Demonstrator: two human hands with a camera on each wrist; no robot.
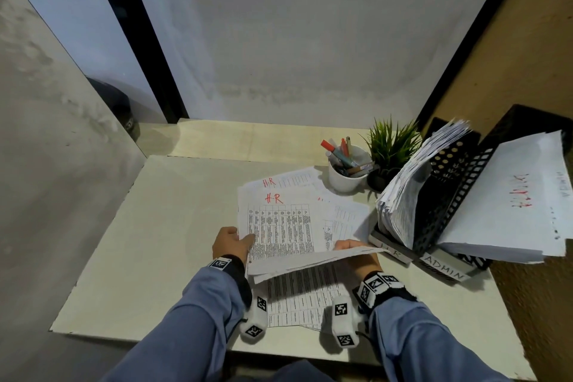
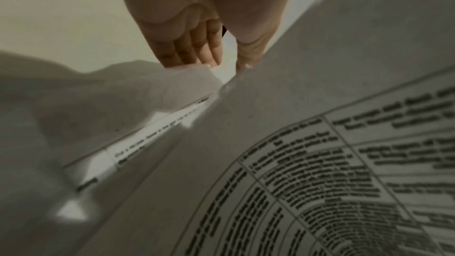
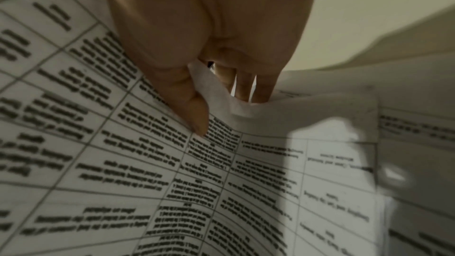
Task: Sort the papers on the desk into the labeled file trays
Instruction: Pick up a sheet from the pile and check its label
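The fingers of the right hand [image 1: 356, 253] were hidden in the head view behind the lifted sheets [image 1: 310, 259]. The table text on the HR paper [image 1: 279, 226] was too small to be read. In both wrist views the print was blurred, and the sheets were cut off by the picture edges. The label of the HR tray [image 1: 392, 253] was partly covered by the lifted sheets' corner. The red writing on the leaning sheet [image 1: 521, 192] could not be read with certainty.

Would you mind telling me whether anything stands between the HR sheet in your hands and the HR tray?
Nothing visible does: both hands hold the sheet, and the tray sits just right of it, though already crammed with papers.
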